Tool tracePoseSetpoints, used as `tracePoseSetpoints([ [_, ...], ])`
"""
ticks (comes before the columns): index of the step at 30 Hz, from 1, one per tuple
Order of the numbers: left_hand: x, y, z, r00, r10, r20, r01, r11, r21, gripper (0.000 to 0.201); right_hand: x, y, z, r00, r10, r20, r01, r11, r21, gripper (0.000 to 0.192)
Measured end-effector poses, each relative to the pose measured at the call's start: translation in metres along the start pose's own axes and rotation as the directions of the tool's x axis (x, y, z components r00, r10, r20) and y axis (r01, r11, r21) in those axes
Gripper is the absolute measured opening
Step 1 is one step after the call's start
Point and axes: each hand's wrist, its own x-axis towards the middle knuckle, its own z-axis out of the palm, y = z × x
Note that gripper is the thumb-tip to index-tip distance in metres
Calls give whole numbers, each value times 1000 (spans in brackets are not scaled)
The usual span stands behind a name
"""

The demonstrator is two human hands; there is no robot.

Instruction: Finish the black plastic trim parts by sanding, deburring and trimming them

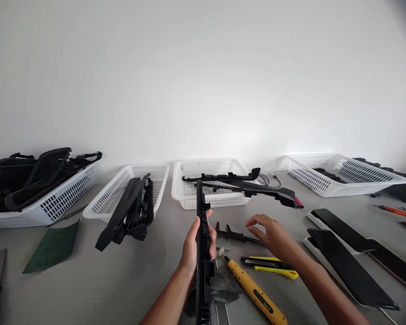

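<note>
Grey table (122, 280): white baskets (208, 198), yellow knife (257, 295), green sheet (52, 247).

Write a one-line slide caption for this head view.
Left hand grips a black plastic strip; right hand hovers over calipers.

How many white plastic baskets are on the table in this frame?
4. One at far left piled with black parts, one left of centre holding black strips, one at centre, one at right. None seems hidden.
</note>
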Motion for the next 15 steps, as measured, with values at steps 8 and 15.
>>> tracePoseSetpoints([
  [8, -1, -2, 1, 997, -4, -78, 7, 999, 33, 73, -7, 5, 23, 997, -47, 59, 54, 991, -122, 22],
  [15, -2, -7, 0, 996, 0, -90, 4, 999, 54, 77, 19, -22, -13, 997, -76, 22, 75, 997, 25, 35],
])
